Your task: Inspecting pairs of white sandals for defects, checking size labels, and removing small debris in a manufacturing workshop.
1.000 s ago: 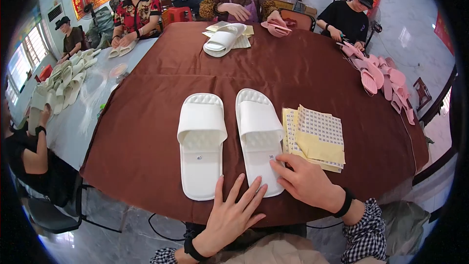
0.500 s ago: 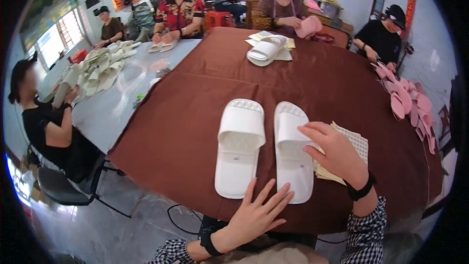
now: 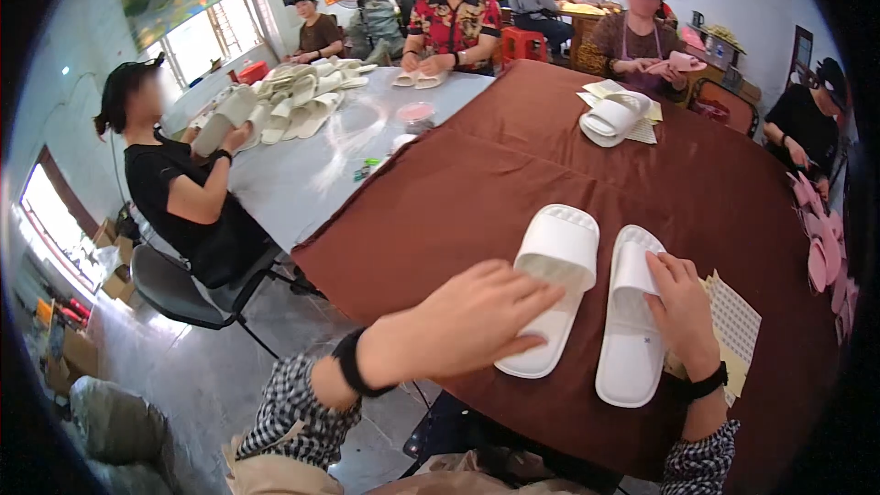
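Two white slippers lie side by side on a brown tablecloth point(image 3: 513, 165). My left hand point(image 3: 477, 316) is flat, fingers apart, resting over the heel part of the left slipper point(image 3: 556, 257). On the right slipper point(image 3: 632, 348) lies my right hand point(image 3: 680, 307), its fingers spread along the slipper's outer edge and strap. Beside that hand, partly hidden, lies a stack of yellow patterned paper sheets point(image 3: 733, 321).
Another white slipper pair on paper point(image 3: 616, 116) lies at the table's far side. Pink insoles point(image 3: 820, 247) line the right edge. A grey table point(image 3: 302, 174) on the left holds several cream slippers point(image 3: 293, 101). Several people sit around both tables. An empty chair point(image 3: 174, 289) stands at lower left.
The view has swung to the left. My left hand rose from below the table edge onto the left slipper. My right hand moved up from the slipper's heel to its strap.
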Demonstrator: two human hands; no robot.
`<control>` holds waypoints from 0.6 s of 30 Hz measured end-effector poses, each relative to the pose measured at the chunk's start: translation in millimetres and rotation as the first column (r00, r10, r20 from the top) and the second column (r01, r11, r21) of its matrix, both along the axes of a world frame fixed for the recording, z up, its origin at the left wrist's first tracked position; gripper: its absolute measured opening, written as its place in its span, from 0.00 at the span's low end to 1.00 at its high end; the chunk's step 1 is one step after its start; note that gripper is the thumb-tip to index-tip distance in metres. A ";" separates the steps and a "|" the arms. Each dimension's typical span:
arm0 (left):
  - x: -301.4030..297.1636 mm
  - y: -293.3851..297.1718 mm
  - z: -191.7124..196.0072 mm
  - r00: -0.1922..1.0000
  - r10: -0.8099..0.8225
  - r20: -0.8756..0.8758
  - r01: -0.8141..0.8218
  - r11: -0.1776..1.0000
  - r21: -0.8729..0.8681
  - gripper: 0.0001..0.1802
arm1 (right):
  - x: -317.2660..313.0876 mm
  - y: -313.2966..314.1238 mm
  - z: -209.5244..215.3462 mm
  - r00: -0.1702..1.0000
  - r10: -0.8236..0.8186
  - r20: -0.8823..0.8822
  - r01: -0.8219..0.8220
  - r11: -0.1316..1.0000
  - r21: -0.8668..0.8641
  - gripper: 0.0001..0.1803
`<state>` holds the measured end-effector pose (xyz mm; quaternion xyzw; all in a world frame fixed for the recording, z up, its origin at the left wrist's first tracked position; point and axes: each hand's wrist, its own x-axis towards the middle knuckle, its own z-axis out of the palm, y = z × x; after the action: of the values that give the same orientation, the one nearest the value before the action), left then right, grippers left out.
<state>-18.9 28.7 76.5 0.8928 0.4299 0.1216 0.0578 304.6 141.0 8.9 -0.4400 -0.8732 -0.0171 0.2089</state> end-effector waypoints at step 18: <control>13.5 137.1 -67.2 0.957 0.221 0.188 -0.215 0.975 -0.055 0.35 | -4.8 0.6 -14.7 0.995 -0.097 -0.010 0.097 0.995 0.032 0.35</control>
<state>-5.4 165.8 9.3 0.8229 0.5200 0.2057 0.1007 299.9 141.6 -5.8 -0.4785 -0.8495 -0.0395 0.2186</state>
